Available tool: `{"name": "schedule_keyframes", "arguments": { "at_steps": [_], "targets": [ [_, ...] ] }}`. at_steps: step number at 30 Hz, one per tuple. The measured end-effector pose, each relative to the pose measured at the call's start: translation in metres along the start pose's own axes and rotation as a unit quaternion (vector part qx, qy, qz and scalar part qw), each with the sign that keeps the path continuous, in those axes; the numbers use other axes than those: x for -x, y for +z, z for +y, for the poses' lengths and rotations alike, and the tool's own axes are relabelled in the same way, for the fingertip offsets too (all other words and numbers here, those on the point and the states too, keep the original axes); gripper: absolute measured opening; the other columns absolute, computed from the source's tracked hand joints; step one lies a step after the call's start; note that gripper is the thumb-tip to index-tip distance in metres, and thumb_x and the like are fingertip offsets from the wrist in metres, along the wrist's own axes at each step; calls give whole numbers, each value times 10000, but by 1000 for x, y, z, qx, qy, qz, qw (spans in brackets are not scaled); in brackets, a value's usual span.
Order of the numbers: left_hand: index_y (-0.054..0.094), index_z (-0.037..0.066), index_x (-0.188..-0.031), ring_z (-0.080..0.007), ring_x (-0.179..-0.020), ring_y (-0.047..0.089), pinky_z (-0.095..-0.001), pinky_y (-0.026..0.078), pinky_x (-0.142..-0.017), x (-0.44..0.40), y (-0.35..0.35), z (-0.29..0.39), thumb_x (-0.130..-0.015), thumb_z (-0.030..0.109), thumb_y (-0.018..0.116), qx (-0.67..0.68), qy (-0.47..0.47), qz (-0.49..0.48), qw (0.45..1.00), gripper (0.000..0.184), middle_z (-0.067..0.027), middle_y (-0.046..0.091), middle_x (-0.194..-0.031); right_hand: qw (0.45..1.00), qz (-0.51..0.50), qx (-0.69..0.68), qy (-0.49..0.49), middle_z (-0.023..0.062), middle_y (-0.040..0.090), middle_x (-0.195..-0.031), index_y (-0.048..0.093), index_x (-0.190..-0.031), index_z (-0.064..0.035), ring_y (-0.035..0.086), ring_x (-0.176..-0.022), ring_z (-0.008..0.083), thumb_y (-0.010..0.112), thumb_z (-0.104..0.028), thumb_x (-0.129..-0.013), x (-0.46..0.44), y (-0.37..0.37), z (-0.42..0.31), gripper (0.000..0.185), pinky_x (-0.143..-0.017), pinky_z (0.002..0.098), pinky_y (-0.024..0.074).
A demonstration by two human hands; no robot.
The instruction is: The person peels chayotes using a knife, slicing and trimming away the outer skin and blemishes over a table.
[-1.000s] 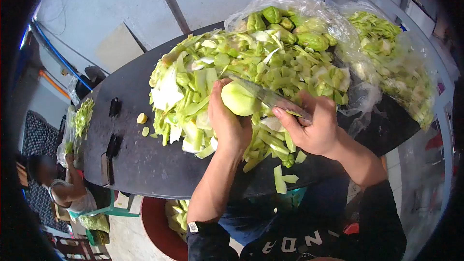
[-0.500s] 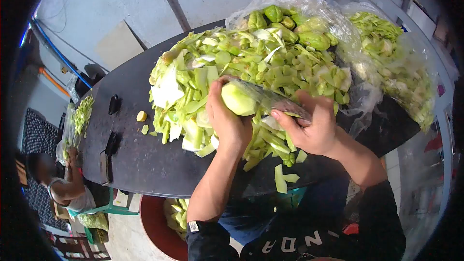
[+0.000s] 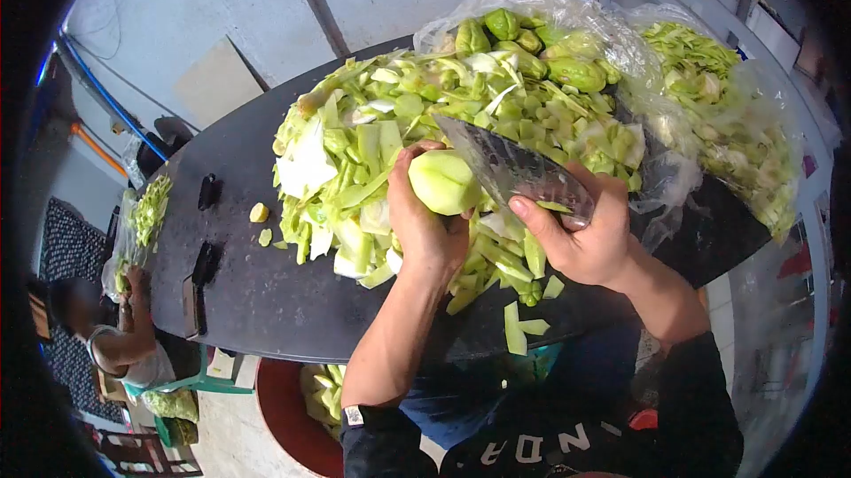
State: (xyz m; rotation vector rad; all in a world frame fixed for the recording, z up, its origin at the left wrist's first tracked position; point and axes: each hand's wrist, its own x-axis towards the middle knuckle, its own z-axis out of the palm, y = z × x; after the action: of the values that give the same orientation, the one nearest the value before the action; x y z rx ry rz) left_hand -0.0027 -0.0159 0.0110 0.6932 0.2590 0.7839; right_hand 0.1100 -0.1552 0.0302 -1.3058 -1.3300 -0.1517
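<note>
My left hand (image 3: 424, 221) is closed around a pale green peeled chayote (image 3: 442, 182), holding it above the table. A wide-bladed knife (image 3: 507, 159) is gripped in my right hand (image 3: 589, 234), its wet blade pointing up and left, close beside the chayote. Part of the knife near my fingers is hidden by the hand. Beneath and behind both hands spreads a large heap of green peelings (image 3: 403, 106). Several whole unpeeled chayotes (image 3: 574, 74) lie at the back of the heap.
A clear plastic bag (image 3: 731, 115) of green peelings stands at the right. Small dark objects (image 3: 206, 264) lie on the black table (image 3: 266, 301). A red tub (image 3: 288, 416) with pale pieces is below the edge. Another person (image 3: 133, 345) sits at the far left.
The knife blade has come away from the chayote, swinging up and right with my right hand. More of the chayote's peeled face shows in my left hand.
</note>
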Motion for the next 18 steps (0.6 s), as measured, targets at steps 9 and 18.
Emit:
{"name": "schedule_keyframes", "arguments": {
  "at_steps": [9,18],
  "targets": [
    [565,112,-1006,-151,-758,606,-286,506,-593,-3,10,-3,-986,404,407,-121,135,106,978,332,-45,615,-880,994,-76,70,18,63,589,-588,610,-735,-15,518,-433,171,765,-114,-803,-5,-5,-14,196,-413,308,356],
    [582,60,-982,-171,-758,609,-287,514,-609,0,4,0,-990,380,383,-309,264,79,910,377,-79,609,-886,998,-61,21,0,82,493,-490,554,-779,-53,516,-387,238,688,-156,-871,-2,-1,-10,192,-403,354,388]
  ]
}}
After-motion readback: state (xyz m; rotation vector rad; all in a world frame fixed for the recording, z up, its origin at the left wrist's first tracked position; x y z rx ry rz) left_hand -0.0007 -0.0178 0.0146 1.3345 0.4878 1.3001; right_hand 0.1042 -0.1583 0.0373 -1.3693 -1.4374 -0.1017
